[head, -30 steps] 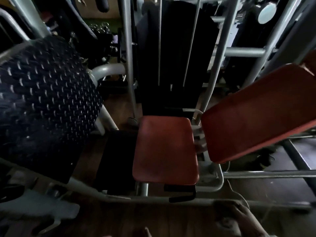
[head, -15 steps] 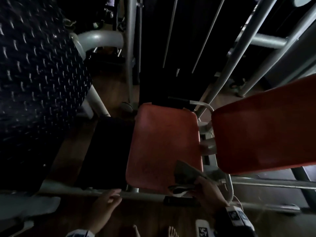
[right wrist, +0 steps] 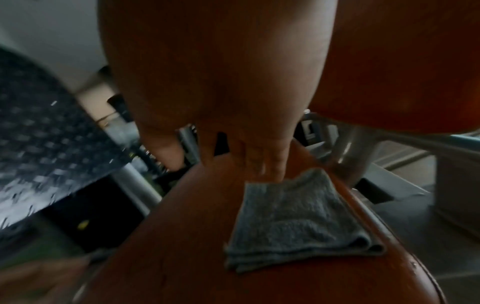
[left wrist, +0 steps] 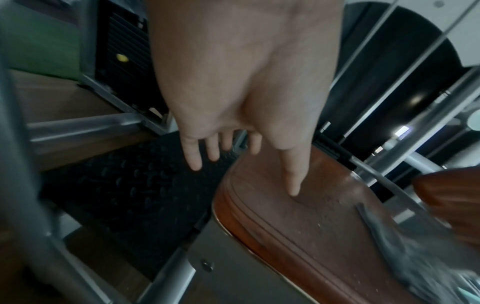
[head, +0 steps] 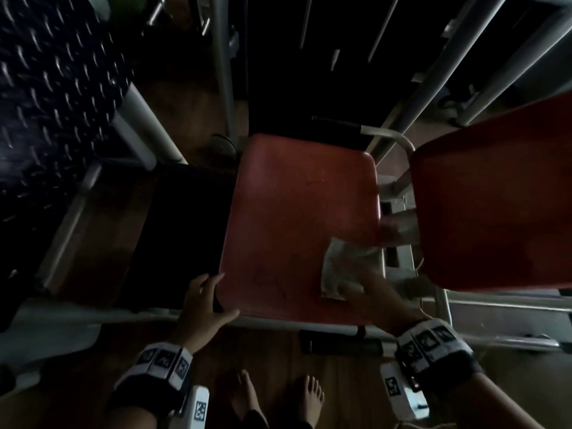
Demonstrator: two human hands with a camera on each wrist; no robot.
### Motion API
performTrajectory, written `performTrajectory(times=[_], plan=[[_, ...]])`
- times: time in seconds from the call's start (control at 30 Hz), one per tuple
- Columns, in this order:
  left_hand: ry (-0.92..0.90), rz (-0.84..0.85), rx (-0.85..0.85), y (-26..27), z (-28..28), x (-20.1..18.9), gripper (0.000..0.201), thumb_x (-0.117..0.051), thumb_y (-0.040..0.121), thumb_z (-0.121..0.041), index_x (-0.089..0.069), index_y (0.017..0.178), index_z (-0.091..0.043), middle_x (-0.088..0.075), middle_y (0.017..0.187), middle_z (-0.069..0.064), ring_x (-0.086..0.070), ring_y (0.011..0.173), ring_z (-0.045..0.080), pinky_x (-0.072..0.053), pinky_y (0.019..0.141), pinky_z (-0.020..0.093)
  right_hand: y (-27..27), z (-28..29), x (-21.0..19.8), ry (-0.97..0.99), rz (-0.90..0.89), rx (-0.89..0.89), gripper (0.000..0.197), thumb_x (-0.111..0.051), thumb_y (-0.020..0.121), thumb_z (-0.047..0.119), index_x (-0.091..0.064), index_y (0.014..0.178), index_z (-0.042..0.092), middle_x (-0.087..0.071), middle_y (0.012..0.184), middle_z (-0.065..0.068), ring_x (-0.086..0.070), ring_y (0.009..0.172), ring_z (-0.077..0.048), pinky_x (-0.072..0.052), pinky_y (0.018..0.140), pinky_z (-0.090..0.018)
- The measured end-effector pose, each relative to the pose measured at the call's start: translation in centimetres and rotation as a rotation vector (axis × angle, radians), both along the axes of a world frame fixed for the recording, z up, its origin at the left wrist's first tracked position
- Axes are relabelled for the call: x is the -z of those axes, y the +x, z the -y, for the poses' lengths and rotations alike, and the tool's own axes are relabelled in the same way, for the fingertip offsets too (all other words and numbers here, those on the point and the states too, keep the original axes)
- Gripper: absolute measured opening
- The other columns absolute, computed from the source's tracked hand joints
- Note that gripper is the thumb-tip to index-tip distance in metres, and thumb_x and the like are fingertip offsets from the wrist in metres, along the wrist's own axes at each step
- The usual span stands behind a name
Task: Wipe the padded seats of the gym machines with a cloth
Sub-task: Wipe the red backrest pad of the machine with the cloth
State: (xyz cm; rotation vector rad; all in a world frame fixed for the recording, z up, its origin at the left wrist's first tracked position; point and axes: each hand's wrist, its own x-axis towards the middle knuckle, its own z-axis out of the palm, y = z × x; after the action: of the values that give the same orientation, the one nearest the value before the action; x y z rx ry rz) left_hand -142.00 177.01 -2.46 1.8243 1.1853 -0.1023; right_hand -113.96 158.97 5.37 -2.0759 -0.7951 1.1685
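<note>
Change: grey folded terry cloth [head: 346, 270], half a second ago lifted at the near edge, now flat on the red padded vinyl seat [head: 297, 221], near its right edge; wiping begun.
Right hand [head: 376, 297]: flat on the cloth, fingers straight, pressing.
Left hand [head: 202, 300]: steadying the near-left corner, thumb denting the padding.
Materials: seat smooth, piped, dusty; black studded rubber mat [left wrist: 135, 197] alongside.
</note>
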Motion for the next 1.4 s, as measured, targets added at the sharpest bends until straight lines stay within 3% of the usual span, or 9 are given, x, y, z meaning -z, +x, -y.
performTrajectory(times=[0.1, 0.17, 0.27, 0.37, 0.5, 0.57, 0.7, 1.07, 1.4], plan=[[0.005, -0.034, 0.004, 1.5, 0.6, 1.3, 0.119, -0.085, 0.068, -0.038, -0.003, 0.154, -0.029, 0.008, 0.16, 0.003, -0.004, 0.147, 0.025, -0.02, 0.115, 0.044, 0.9, -0.4, 3.7, -0.198, 0.416, -0.385, 0.063, -0.05, 0.097, 0.037, -0.019, 0.152, 0.03, -0.013, 0.159, -0.005, -0.023, 0.144, -0.025, -0.03, 0.108, -0.028], [-0.013, -0.078, 0.01, 2.4, 0.7, 2.2, 0.138, -0.088, 0.06, -0.045, 0.014, 0.152, -0.032, 0.019, 0.159, 0.002, 0.005, 0.148, 0.027, -0.015, 0.117, 0.052, 1.9, -0.6, 5.8, -0.295, 0.572, -0.514, 0.074, -0.039, 0.094, 0.054, 0.003, 0.152, 0.038, 0.012, 0.161, -0.001, 0.004, 0.148, -0.03, -0.02, 0.117, -0.049], [-0.105, -0.088, -0.059, 3.4, 0.6, 3.5, 0.157, -0.093, 0.047, -0.046, 0.026, 0.148, -0.027, 0.022, 0.159, 0.004, 0.011, 0.148, 0.025, -0.006, 0.118, 0.05, 3.1, -1.1, 7.8, -0.27, 0.7, -0.636, 0.079, -0.023, 0.083, 0.066, -0.002, 0.152, 0.033, -0.011, 0.161, -0.01, -0.006, 0.147, -0.04, -0.028, 0.109, -0.062], [-0.16, -0.07, -0.125, 4.2, 0.8, 4.2, 0.166, -0.097, 0.04, -0.039, 0.03, 0.147, -0.025, 0.02, 0.16, 0.003, 0.011, 0.148, 0.024, -0.005, 0.119, 0.049, 4.9, -1.5, 8.8, -0.246, 0.789, -0.897, 0.077, -0.036, 0.085, 0.065, -0.026, 0.15, 0.024, -0.036, 0.151, -0.016, -0.033, 0.137, -0.045, -0.037, 0.101, -0.065], [-0.106, -0.087, -0.168, 4.5, 1.1, 4.8, 0.169, -0.098, 0.034, -0.035, 0.027, 0.147, -0.03, 0.012, 0.159, 0.003, 0.0, 0.147, 0.031, -0.015, 0.116, 0.057, 7.9, -0.7, 9.7, -0.269, 0.85, -0.966, 0.084, -0.026, 0.088, 0.07, -0.005, 0.154, 0.023, -0.029, 0.155, -0.017, -0.031, 0.138, -0.045, -0.035, 0.101, -0.063], [-0.067, -0.084, -0.128, 4.2, 1.2, 5.1, 0.169, -0.097, 0.033, -0.037, 0.028, 0.146, -0.03, 0.009, 0.158, 0.002, -0.003, 0.146, 0.032, -0.018, 0.115, 0.057, 8.8, -0.1, 10.1, -0.302, 0.821, -0.937, 0.085, -0.012, 0.09, 0.074, 0.001, 0.155, 0.02, -0.013, 0.16, -0.013, -0.019, 0.143, -0.042, -0.033, 0.106, -0.062], [-0.046, -0.068, -0.107, 4.0, 1.0, 5.2, 0.168, -0.097, 0.033, -0.038, 0.027, 0.147, -0.027, 0.007, 0.157, 0.002, -0.004, 0.145, 0.03, -0.02, 0.114, 0.056, 8.8, 0.0, 11.4, -0.291, 0.819, -0.937, 0.086, -0.015, 0.09, 0.075, 0.005, 0.154, 0.022, 0.007, 0.162, -0.008, 0.003, 0.147, -0.038, -0.021, 0.113, -0.062], [-0.055, -0.077, -0.13, 4.0, 0.9, 5.6, 0.17, -0.098, 0.029, -0.036, 0.026, 0.146, -0.034, 0.006, 0.157, -0.002, -0.006, 0.145, 0.03, -0.02, 0.114, 0.057, 2.8, -1.6, 11.8, 0.056, 0.911, -1.32, 0.083, -0.036, 0.091, 0.067, -0.007, 0.155, 0.022, 0.002, 0.162, -0.012, 0.0, 0.148, -0.034, -0.016, 0.116, -0.056], [-0.079, -0.068, -0.125, 3.8, 0.9, 5.8, 0.171, -0.098, 0.03, -0.038, 0.029, 0.144, -0.038, 0.008, 0.157, -0.005, -0.004, 0.145, 0.028, -0.017, 0.115, 0.056, 7.1, -4.5, 12.5, 0.047, 0.902, -1.134, 0.077, -0.026, 0.095, 0.067, 0.005, 0.154, 0.028, 0.015, 0.161, -0.003, 0.013, 0.148, -0.025, 0.0, 0.119, -0.051]])
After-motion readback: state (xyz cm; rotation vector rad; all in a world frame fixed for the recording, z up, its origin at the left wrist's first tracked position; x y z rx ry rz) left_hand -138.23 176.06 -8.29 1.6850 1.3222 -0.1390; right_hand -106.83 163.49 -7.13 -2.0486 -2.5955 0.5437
